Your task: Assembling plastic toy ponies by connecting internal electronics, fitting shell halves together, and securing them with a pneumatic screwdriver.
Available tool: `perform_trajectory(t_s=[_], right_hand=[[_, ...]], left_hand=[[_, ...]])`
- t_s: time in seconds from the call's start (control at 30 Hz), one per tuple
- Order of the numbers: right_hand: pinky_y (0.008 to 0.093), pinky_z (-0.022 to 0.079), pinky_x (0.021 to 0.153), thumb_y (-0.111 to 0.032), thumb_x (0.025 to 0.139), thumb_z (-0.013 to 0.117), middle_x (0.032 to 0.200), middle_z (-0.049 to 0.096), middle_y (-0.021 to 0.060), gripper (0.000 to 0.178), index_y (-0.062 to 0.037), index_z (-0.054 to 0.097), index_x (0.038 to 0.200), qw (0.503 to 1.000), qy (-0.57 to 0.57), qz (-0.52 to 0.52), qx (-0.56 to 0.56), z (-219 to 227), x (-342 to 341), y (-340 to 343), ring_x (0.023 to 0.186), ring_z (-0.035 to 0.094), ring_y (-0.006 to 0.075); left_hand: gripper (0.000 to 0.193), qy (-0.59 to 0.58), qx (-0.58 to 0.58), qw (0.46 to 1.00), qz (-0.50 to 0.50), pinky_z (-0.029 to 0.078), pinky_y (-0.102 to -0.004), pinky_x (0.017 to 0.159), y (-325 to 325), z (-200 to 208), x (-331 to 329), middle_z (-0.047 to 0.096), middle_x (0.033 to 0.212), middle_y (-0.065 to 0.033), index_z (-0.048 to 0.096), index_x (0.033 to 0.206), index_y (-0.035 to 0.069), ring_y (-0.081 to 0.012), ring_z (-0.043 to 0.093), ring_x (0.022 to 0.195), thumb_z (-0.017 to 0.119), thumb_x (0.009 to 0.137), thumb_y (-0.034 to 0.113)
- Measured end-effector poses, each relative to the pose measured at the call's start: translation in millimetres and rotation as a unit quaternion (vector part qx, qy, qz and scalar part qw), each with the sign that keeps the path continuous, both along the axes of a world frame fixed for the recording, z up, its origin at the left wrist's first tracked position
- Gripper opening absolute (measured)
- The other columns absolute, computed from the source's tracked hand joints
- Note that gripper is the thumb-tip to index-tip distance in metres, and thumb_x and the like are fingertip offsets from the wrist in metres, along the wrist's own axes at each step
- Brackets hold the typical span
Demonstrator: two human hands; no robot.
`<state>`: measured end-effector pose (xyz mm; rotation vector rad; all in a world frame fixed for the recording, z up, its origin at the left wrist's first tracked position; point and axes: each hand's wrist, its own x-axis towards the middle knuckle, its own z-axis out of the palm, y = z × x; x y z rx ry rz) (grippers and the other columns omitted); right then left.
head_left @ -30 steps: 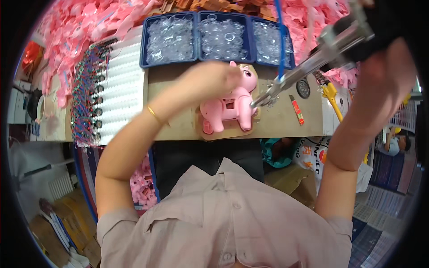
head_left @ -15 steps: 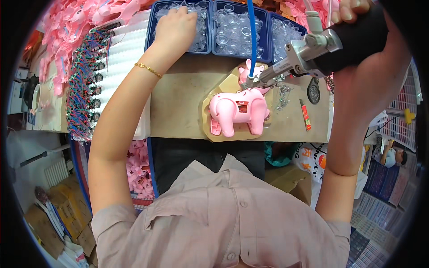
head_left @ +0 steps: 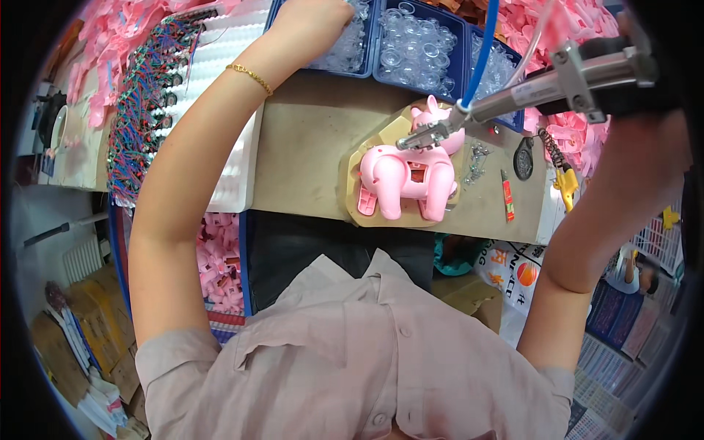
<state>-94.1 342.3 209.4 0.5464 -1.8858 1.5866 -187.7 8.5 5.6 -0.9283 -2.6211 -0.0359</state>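
At the top edge, my left hand [head_left: 312, 26] is over the left blue bin [head_left: 364, 72] of clear plastic parts [head_left: 341, 51]; its fingertips are hidden. My right hand [head_left: 642, 136], blurred at the right, is wrapped round the black grip of a steel air screwdriver [head_left: 535, 92] with a blue hose [head_left: 480, 55]. The tool slants left and down, its tip over the upper side of a pink toy animal [head_left: 389, 172]. This toy lies in a tan holder [head_left: 352, 202], legs toward me, a rectangular opening in its body. Whether the tip touches the toy, I cannot tell.
More blue bins [head_left: 463, 44] hold clear round parts. At left are a white ridged tray [head_left: 231, 110] and bundled coloured wires [head_left: 139, 125]. Loose screws [head_left: 477, 163], a red marker-like stick [head_left: 508, 198] and a black oval piece [head_left: 523, 158] lie right of the holder. Pink parts [head_left: 110, 37] are heaped behind.
The screwdriver has swung flatter, its grip lower and farther right. My left hand sits higher in view over the bin. The whole view has shifted slightly; the toy remains in its holder.
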Motion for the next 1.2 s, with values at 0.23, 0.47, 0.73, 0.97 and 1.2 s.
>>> perform_trajectory(t_s=[0.23, 0.47, 0.73, 0.97, 1.2], right_hand=[[0.0224, 0.041, 0.049, -0.034, 0.088, 0.059, 0.064, 0.047, 0.0021, 0.041, 0.0006, 0.052, 0.108, 0.998, 0.010, 0.057, 0.021, -13.8, 16.5, -112.6, 0.052, 0.048, 0.0096], [0.0229, 0.042, 0.049, -0.035, 0.087, 0.060, 0.065, 0.048, 0.0024, 0.041, 0.0003, 0.052, 0.107, 0.993, 0.011, 0.113, 0.040, -17.5, 27.0, -147.4, 0.052, 0.049, 0.0100], [0.0235, 0.043, 0.049, -0.035, 0.087, 0.061, 0.065, 0.049, 0.0027, 0.041, 0.0000, 0.053, 0.105, 0.986, 0.009, 0.158, 0.061, -20.2, 19.3, -166.8, 0.052, 0.050, 0.0103], [0.0236, 0.047, 0.055, -0.036, 0.087, 0.062, 0.067, 0.052, 0.0038, 0.041, -0.0007, 0.054, 0.104, 0.998, -0.059, -0.011, 0.014, -6.2, 49.9, -137.3, 0.058, 0.055, 0.0113], [0.0241, 0.046, 0.056, -0.030, 0.088, 0.060, 0.072, 0.055, 0.0036, 0.033, -0.0022, 0.056, 0.105, 0.989, 0.000, -0.076, 0.124, -13.3, 76.7, -176.3, 0.060, 0.055, 0.0109]], left_hand=[[0.014, -0.094, 0.343, 0.929, 0.099, 0.051, -0.0372, 0.063, -2.9, 53.5, 57.0, 0.067, 0.080, -0.0184, 0.065, 0.090, 0.001, -0.0268, 0.067, 0.074, 0.058, 0.083, 0.011], [0.024, -0.319, 0.617, 0.716, 0.070, 0.051, -0.0247, 0.074, -35.8, 36.2, 132.6, 0.069, 0.092, -0.0104, 0.065, 0.101, 0.000, -0.0133, 0.063, 0.079, 0.049, 0.089, 0.013], [0.026, -0.439, 0.775, 0.451, 0.062, 0.050, -0.0242, 0.075, -42.5, 29.3, 184.1, 0.066, 0.090, -0.0083, 0.062, 0.102, 0.001, -0.0118, 0.062, 0.078, 0.057, 0.089, 0.023], [0.020, -0.420, 0.585, 0.691, 0.063, 0.050, -0.0243, 0.070, 2.7, 15.5, 256.9, 0.066, 0.094, -0.0058, 0.062, 0.106, 0.000, -0.0092, 0.061, 0.081, 0.063, 0.086, 0.002], [0.027, -0.124, 0.359, 0.918, -0.116, 0.051, -0.0314, 0.070, 49.1, -19.1, 280.4, 0.052, 0.132, -0.0151, 0.058, 0.099, 0.001, -0.0202, 0.061, 0.081, 0.061, 0.073, 0.005]])
